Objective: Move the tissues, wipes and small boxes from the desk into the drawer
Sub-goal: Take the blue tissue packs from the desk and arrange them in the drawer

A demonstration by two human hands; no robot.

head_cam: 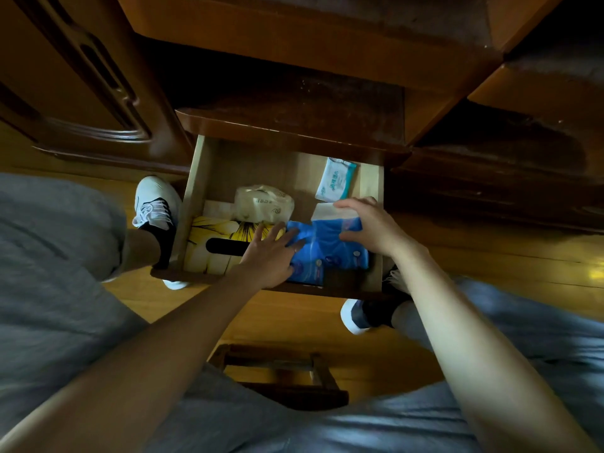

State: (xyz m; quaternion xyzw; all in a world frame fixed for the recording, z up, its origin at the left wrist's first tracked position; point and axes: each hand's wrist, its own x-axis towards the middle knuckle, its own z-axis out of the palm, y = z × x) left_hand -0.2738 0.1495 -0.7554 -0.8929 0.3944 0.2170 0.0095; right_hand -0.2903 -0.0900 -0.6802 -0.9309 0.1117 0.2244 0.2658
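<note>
The wooden drawer stands pulled out below the desk. Inside lie a yellow flowered tissue box at the left, a cream soft tissue pack behind it, a white and teal wipes pack at the back right, and a blue tissue pack at the front right with a white tissue sticking up. My left hand rests flat with fingers spread on the blue pack's left edge and the yellow box. My right hand grips the blue pack's right side.
The dark wooden desk top overhangs the drawer's back. A cabinet door stands at the left. My shoes flank the drawer on the wooden floor. A small wooden stool sits under me.
</note>
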